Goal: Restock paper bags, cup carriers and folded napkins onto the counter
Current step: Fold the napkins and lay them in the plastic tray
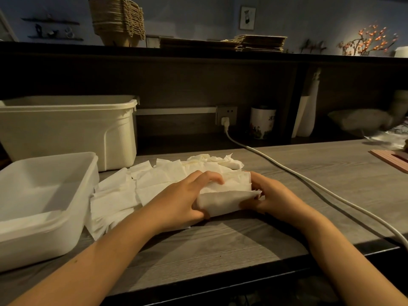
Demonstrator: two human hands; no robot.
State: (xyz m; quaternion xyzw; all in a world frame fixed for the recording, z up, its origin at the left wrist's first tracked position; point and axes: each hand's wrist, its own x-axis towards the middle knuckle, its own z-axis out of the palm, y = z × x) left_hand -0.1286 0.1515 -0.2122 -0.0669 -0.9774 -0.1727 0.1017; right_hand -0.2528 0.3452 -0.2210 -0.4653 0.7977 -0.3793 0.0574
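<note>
Two bare forearms reach in from the near edge over the grey wood-grain worktop (220, 250) and meet at a bundle of folded napkins (223, 202), which lies on the worktop just in front of the person. The left grip (185, 195) curls its fingers over the top of the bundle, with the thumb against its near left corner. The right grip (271, 195) clasps the right end, thumb on the near face and fingers wrapped behind, so the bundle is pinched between both. More loose napkins (123, 195) lie fanned out flat to the left and behind, partly under the left wrist, and touch a shallow white tub (72, 228) at the left edge. Behind that tub stands a taller cream bin (66, 133). A white cable (287, 175) runs from a wall socket (226, 114) diagonally across the worktop to the right, passing near the right grip. Beside the socket stands a printed canister (262, 122). On the dark raised ledge behind, a stack of cup carriers (117, 21) sits to the left, and flat piles of paper bags (260, 43) lie to its right.
</note>
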